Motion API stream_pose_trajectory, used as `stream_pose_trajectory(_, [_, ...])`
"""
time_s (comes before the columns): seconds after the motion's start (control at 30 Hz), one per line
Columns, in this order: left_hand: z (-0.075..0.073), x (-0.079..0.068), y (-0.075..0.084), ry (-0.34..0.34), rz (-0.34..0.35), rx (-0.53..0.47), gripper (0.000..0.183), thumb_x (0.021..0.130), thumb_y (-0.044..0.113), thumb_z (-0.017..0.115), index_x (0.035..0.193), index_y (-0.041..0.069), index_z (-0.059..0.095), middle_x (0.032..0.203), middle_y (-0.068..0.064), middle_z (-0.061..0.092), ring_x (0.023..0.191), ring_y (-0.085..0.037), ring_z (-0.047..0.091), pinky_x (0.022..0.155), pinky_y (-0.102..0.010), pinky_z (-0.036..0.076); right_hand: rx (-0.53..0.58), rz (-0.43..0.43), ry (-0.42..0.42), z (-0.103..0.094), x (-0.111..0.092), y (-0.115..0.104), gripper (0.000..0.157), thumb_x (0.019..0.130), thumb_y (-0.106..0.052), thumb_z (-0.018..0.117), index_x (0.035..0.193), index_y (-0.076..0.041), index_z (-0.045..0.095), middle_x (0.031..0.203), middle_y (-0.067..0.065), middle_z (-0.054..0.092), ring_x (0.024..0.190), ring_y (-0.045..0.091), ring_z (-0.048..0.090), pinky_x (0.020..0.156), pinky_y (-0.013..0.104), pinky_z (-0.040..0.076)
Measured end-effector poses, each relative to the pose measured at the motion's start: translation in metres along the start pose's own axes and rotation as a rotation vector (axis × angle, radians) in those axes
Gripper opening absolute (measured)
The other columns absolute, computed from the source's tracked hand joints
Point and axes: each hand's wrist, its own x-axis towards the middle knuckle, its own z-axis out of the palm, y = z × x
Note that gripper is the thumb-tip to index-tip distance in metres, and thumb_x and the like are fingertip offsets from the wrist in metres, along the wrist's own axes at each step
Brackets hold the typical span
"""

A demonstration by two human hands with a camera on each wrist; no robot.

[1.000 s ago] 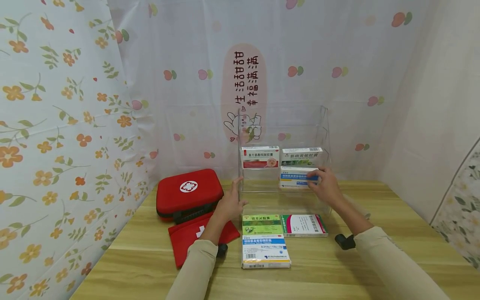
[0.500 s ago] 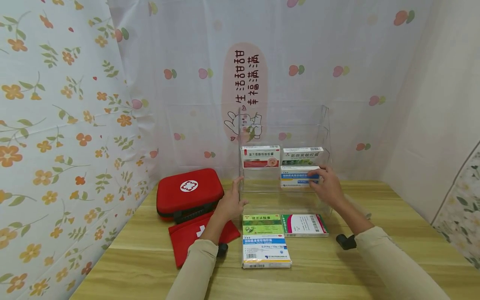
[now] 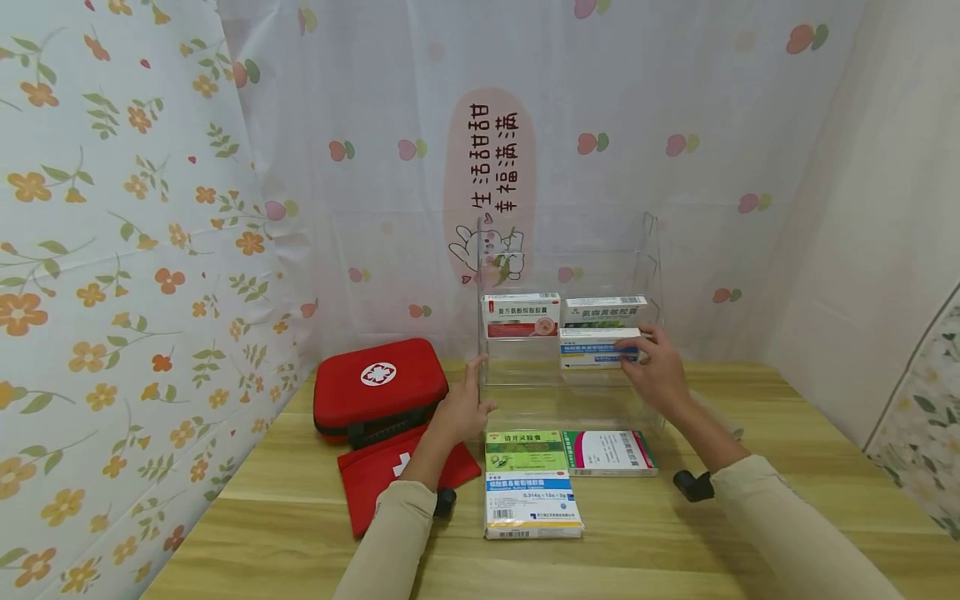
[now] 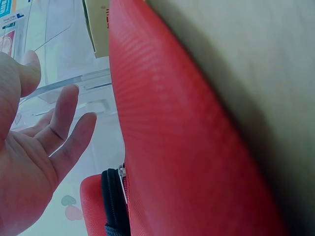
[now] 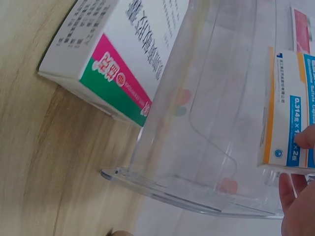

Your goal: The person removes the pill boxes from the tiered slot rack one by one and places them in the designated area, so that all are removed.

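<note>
My right hand [image 3: 656,371] pinches a blue-and-white medicine box [image 3: 588,353] by its right end, thumb in front. The box stands upright at the right half of a clear acrylic rack's [image 3: 525,385] middle tier. In the right wrist view, my thumb [image 5: 306,137] lies on the front of that box. My left hand [image 3: 459,410] is at the rack's left side, fingers extended along its edge; the left wrist view shows them spread and loosely bent. One tier up stand a red-and-white medicine box [image 3: 521,318] and a grey-green medicine box [image 3: 603,308], its lower edge partly covered.
Before the rack lie a green medicine box [image 3: 525,450], a white box with pink and green [image 3: 611,451] and another blue-and-white box [image 3: 532,504]. Left of them are a red first-aid case [image 3: 378,379] and a flat red pouch [image 3: 367,492]. A patterned curtain [image 3: 337,250] hangs behind.
My right hand has raised the blue-and-white medicine box slightly, so it now covers more of the box behind. My left hand has stayed at the rack's left side.
</note>
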Motion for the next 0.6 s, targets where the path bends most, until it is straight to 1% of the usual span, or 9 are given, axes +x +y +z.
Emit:
stream_pose_trajectory(0.1, [0.001, 0.000, 0.000, 0.006, 0.009, 0.003, 0.089, 0.091, 0.016, 0.073, 0.151, 0.030, 0.010, 0.073, -0.008, 0.051, 0.053, -0.019, 0.052, 0.045, -0.031, 0.043, 0.014, -0.009, 0.010, -0.001, -0.001, -0.001, 0.016, 0.079, 0.009, 0.075, 0.092, 0.000, 0.073, 0.132, 0.029, 0.050, 0.112, 0.043, 0.053, 0.071, 0.045, 0.049])
stream_pose_trajectory(0.17, [0.001, -0.001, 0.000, 0.011, 0.020, 0.000, 0.088, 0.091, 0.015, 0.073, 0.151, 0.030, 0.010, 0.073, -0.009, 0.051, 0.053, -0.020, 0.052, 0.045, -0.031, 0.043, 0.023, -0.021, 0.023, -0.001, -0.001, -0.002, 0.017, 0.080, 0.009, 0.075, 0.093, 0.000, 0.073, 0.132, 0.028, 0.050, 0.112, 0.043, 0.053, 0.072, 0.040, 0.047])
stream_pose_trajectory(0.3, [0.002, -0.001, 0.000, 0.008, 0.028, 0.002, 0.088, 0.091, 0.015, 0.072, 0.151, 0.029, 0.011, 0.071, -0.008, 0.050, 0.052, -0.019, 0.051, 0.044, -0.031, 0.042, 0.043, -0.067, 0.050, -0.002, 0.000, -0.003, 0.019, 0.079, 0.010, 0.075, 0.095, -0.001, 0.074, 0.127, 0.025, 0.053, 0.110, 0.039, 0.053, 0.073, 0.025, 0.042])
stream_pose_trajectory(0.43, [0.001, -0.001, 0.000, -0.002, 0.015, 0.001, 0.088, 0.091, 0.015, 0.072, 0.151, 0.029, 0.010, 0.069, -0.008, 0.050, 0.050, -0.019, 0.049, 0.044, -0.031, 0.041, 0.061, -0.112, 0.057, -0.003, 0.000, -0.007, 0.024, 0.078, 0.011, 0.076, 0.099, -0.001, 0.075, 0.122, 0.024, 0.054, 0.103, 0.033, 0.053, 0.075, 0.011, 0.039])
stream_pose_trajectory(0.6, [0.001, -0.001, 0.000, -0.003, 0.011, -0.010, 0.088, 0.091, 0.015, 0.073, 0.152, 0.028, 0.010, 0.069, -0.009, 0.050, 0.050, -0.019, 0.049, 0.044, -0.031, 0.041, 0.095, -0.126, 0.049, -0.008, 0.000, -0.017, 0.027, 0.079, 0.012, 0.075, 0.104, 0.001, 0.075, 0.119, 0.023, 0.054, 0.097, 0.030, 0.055, 0.078, 0.004, 0.039])
